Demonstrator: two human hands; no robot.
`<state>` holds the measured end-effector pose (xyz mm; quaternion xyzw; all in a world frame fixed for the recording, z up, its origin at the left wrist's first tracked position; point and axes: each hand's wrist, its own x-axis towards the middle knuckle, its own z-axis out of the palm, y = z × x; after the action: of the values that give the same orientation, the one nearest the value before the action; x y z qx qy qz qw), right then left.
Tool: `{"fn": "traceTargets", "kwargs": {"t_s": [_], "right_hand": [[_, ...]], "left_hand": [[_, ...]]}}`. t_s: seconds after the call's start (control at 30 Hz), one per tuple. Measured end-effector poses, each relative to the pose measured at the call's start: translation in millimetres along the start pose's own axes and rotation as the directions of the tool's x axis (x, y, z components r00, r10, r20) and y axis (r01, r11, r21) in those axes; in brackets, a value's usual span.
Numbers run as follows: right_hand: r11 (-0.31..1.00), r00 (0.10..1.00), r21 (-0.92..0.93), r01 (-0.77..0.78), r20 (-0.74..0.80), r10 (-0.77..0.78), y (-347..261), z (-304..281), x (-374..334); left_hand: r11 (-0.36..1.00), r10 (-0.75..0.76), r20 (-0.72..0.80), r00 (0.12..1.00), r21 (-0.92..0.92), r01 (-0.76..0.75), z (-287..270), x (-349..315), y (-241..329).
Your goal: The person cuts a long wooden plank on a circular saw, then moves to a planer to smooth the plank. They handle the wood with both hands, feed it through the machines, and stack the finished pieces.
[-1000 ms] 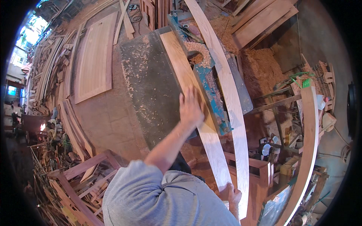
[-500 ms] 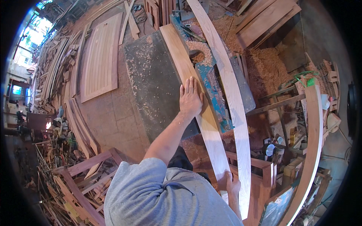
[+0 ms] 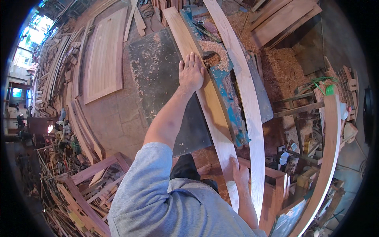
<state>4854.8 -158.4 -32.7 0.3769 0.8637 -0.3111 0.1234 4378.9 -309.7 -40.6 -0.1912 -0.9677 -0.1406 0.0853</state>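
A long pale wooden board (image 3: 213, 106) lies over the dark, shaving-strewn table (image 3: 158, 75) of a jointer, its near end reaching past the table toward my body. My left hand (image 3: 192, 74) is spread flat on top of it, fingers pointing away from me. Farther back along the board, my right hand (image 3: 240, 173) grips its right edge; the fingers underneath are hidden. Beside it, right of the machine's blue fence (image 3: 226, 93), runs a second long pale board (image 3: 245, 87). Wood shavings (image 3: 219, 53) are heaped around an opening behind the fence.
A slatted wooden panel (image 3: 104, 59) lies on the floor to the left, near stacks of timber strips (image 3: 59, 67). A reddish wooden frame (image 3: 85, 189) stands at the lower left. To the right, another long plank (image 3: 327, 138) leans beside a cluttered bench.
The board has slid forward across the jointer table, away from me. Both my hands have moved forward with it, the left still flat on top and the right still gripping the edge.
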Motion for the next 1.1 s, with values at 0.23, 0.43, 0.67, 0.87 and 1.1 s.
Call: {"fn": "traceTargets", "kwargs": {"t_s": [0.23,0.43,0.67,0.87,1.1], "right_hand": [[0.996,0.997,-0.065,0.055,-0.044,-0.058,-44,9,40],[0.992,1.0,-0.122,0.026,-0.002,-0.026,-60,1,43],[0.998,0.997,-0.013,0.069,0.043,-0.069,-30,-5,28],[0.995,0.994,0.1,-0.012,-0.109,0.023,93,-27,-114],[0.997,0.989,-0.025,-0.079,-0.129,0.075,128,-17,-128]], "left_hand": [[0.999,0.009,-0.016,1.0,0.042,-0.008,17,53,-34],[0.991,-0.076,-0.029,0.997,-0.115,0.072,-10,-15,13],[0.989,0.0,0.103,0.995,-0.144,0.015,-30,-171,100],[0.989,0.002,0.119,0.993,-0.145,0.016,-29,-168,98],[0.996,0.02,0.059,0.998,-0.088,-0.015,-25,-152,89]]}}
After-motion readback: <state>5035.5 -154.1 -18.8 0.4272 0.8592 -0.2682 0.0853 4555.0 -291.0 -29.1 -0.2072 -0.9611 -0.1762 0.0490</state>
